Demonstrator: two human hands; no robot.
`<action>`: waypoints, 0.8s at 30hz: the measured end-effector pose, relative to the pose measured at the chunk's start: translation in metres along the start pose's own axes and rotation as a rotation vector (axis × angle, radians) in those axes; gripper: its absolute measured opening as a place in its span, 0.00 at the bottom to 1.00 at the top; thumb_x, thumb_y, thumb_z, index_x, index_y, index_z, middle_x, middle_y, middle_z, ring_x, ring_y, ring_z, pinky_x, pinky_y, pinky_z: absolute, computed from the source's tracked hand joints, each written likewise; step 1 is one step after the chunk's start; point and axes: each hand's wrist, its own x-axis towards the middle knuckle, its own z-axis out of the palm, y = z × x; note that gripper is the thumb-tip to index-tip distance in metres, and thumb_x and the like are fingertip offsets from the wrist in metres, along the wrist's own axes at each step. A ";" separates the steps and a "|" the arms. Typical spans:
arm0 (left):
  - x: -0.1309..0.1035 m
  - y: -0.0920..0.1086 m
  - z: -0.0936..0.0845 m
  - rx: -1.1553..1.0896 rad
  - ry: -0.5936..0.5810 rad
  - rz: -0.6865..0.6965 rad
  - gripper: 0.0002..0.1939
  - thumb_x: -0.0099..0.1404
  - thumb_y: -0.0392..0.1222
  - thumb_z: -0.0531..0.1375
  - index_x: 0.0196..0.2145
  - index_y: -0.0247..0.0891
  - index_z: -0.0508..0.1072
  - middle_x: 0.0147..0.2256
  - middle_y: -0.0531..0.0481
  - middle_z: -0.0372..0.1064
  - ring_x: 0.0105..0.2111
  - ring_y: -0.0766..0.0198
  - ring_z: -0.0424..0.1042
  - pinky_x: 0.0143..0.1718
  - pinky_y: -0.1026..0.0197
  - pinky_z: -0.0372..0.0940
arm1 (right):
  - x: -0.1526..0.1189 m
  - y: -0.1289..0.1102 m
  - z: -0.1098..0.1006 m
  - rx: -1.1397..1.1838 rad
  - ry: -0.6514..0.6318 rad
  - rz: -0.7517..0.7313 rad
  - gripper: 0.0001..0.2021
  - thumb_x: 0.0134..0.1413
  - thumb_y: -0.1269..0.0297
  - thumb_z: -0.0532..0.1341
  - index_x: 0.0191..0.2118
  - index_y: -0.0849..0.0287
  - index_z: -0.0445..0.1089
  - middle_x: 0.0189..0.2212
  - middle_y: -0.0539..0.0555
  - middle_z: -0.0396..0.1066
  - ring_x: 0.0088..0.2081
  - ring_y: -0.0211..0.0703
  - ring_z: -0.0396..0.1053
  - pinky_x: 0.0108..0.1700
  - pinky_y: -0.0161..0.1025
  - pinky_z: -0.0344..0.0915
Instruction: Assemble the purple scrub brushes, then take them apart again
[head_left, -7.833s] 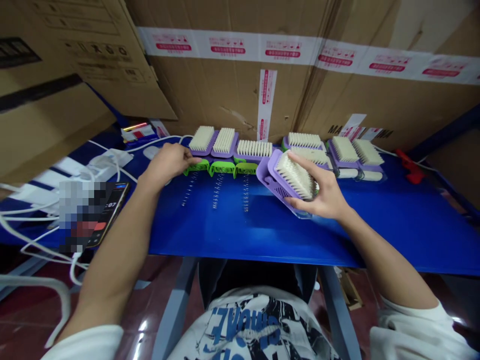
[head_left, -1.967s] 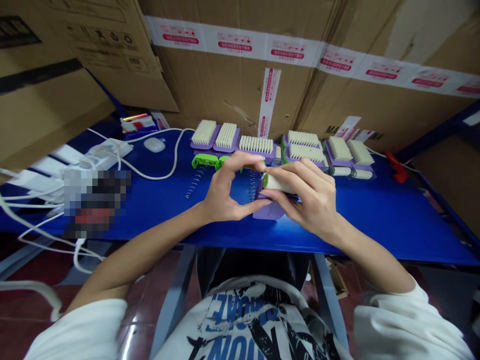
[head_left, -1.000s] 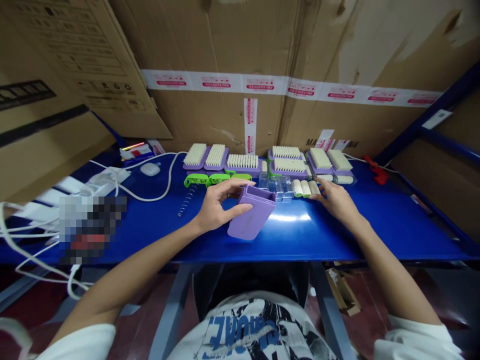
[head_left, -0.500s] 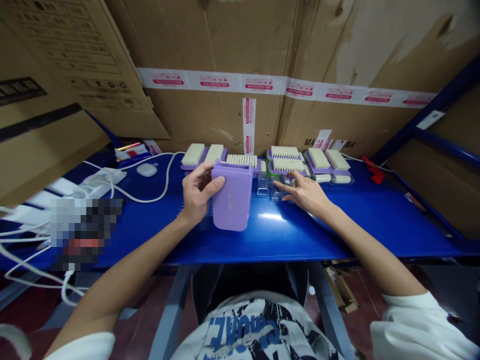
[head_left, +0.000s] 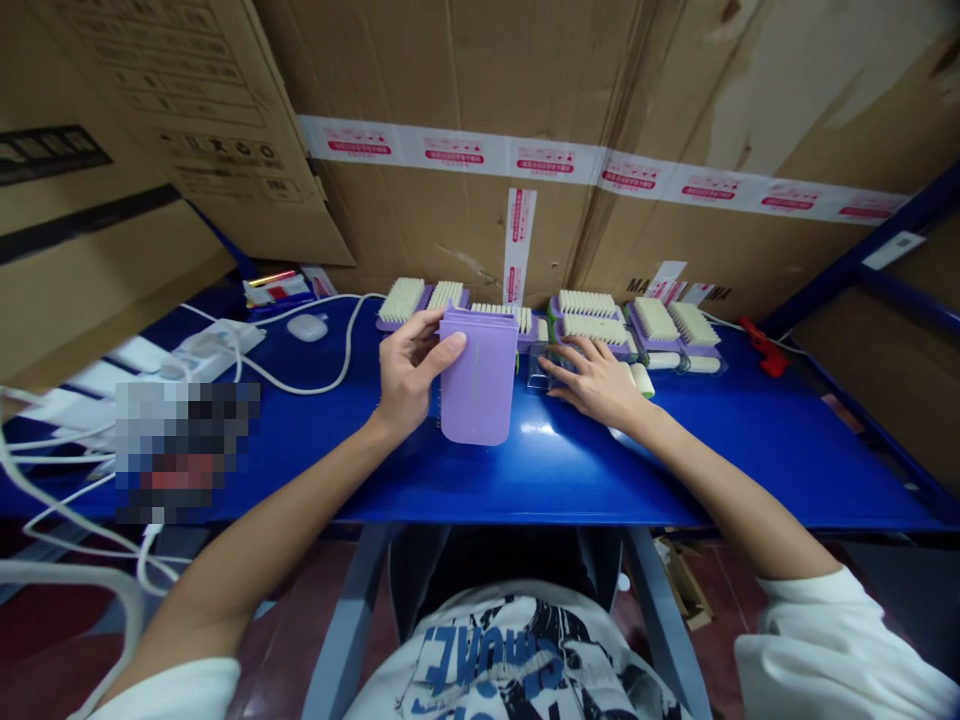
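Observation:
My left hand (head_left: 409, 372) grips the upper left side of a purple flat plastic case (head_left: 478, 392), thumb on its front face. The case is held upright above the blue table, and a ridged rim shows along its top. To the right, my right hand (head_left: 600, 385) is open, fingers spread over small clear plastic covers (head_left: 538, 370) on the table. Whether it touches them I cannot tell. By the wrist lies a small white roller with a green end (head_left: 642, 380), partly hidden by the hand. Behind both hands stand several purple brushes with cream bristles (head_left: 594, 330).
More brush pieces (head_left: 405, 300) line the back of the blue table (head_left: 360, 480). White rollers (head_left: 701, 365) lie at right, near a red tool (head_left: 763, 347). On the left are a white mouse (head_left: 307, 327), a power strip (head_left: 225, 345) and cables. Cardboard (head_left: 420, 220) walls the back.
The view has shifted slightly. My right hand has lowered and spread over the clear covers, and a green-ended roller now shows beside its wrist. My left hand still holds the purple case.

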 end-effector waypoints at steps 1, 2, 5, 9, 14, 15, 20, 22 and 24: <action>0.001 0.001 0.001 -0.009 0.004 -0.023 0.23 0.65 0.57 0.79 0.49 0.39 0.84 0.49 0.44 0.86 0.45 0.58 0.85 0.47 0.61 0.77 | 0.001 0.000 0.000 0.063 0.019 0.011 0.26 0.81 0.53 0.59 0.74 0.61 0.73 0.71 0.73 0.71 0.74 0.75 0.63 0.69 0.72 0.67; 0.002 0.002 0.002 -0.021 0.003 -0.056 0.25 0.65 0.58 0.80 0.49 0.39 0.84 0.48 0.44 0.86 0.45 0.57 0.85 0.46 0.61 0.77 | 0.002 -0.001 -0.001 0.155 0.062 0.032 0.28 0.81 0.50 0.60 0.75 0.59 0.72 0.73 0.73 0.70 0.75 0.75 0.62 0.71 0.74 0.65; 0.001 0.004 0.006 -0.112 -0.042 -0.174 0.29 0.63 0.61 0.80 0.49 0.41 0.80 0.45 0.45 0.85 0.44 0.53 0.85 0.43 0.58 0.78 | 0.009 -0.014 -0.013 0.675 0.197 0.107 0.37 0.78 0.36 0.59 0.82 0.47 0.61 0.76 0.67 0.67 0.74 0.69 0.67 0.74 0.74 0.66; -0.002 0.006 0.010 -0.230 -0.140 -0.253 0.30 0.65 0.67 0.77 0.51 0.44 0.76 0.45 0.44 0.84 0.51 0.44 0.86 0.52 0.47 0.82 | 0.037 -0.051 -0.041 1.433 -0.010 0.110 0.46 0.73 0.29 0.61 0.85 0.42 0.49 0.70 0.61 0.74 0.64 0.61 0.77 0.67 0.64 0.77; 0.023 -0.005 -0.014 -0.094 -0.154 -0.100 0.32 0.68 0.71 0.73 0.56 0.45 0.77 0.56 0.40 0.81 0.65 0.41 0.79 0.65 0.42 0.77 | 0.082 -0.061 -0.064 1.575 0.065 0.205 0.52 0.55 0.31 0.75 0.79 0.45 0.61 0.67 0.59 0.77 0.65 0.65 0.76 0.67 0.63 0.77; 0.033 -0.011 -0.027 -0.012 -0.127 -0.035 0.32 0.69 0.69 0.73 0.57 0.46 0.76 0.58 0.40 0.80 0.67 0.42 0.78 0.68 0.42 0.75 | 0.090 -0.050 -0.067 1.471 0.123 0.224 0.50 0.55 0.32 0.75 0.77 0.46 0.63 0.67 0.60 0.77 0.65 0.67 0.76 0.67 0.64 0.76; 0.085 -0.051 -0.109 0.597 0.237 0.017 0.26 0.61 0.41 0.76 0.55 0.43 0.76 0.54 0.41 0.80 0.61 0.44 0.80 0.70 0.39 0.73 | 0.123 0.031 -0.077 0.446 0.348 0.275 0.50 0.49 0.42 0.80 0.74 0.53 0.67 0.68 0.66 0.73 0.70 0.82 0.66 0.70 0.81 0.64; 0.094 -0.062 -0.130 0.713 0.338 -0.018 0.22 0.60 0.32 0.71 0.51 0.43 0.77 0.51 0.42 0.80 0.57 0.46 0.81 0.67 0.40 0.75 | 0.132 0.051 -0.076 0.174 0.279 0.269 0.48 0.50 0.47 0.79 0.74 0.55 0.67 0.67 0.69 0.73 0.69 0.85 0.65 0.69 0.84 0.62; 0.096 -0.067 -0.137 0.758 0.338 -0.008 0.21 0.60 0.30 0.69 0.50 0.43 0.77 0.51 0.43 0.80 0.56 0.47 0.81 0.64 0.42 0.77 | 0.139 0.059 -0.074 0.056 0.251 0.248 0.47 0.55 0.49 0.77 0.76 0.54 0.64 0.67 0.70 0.72 0.67 0.84 0.66 0.66 0.81 0.64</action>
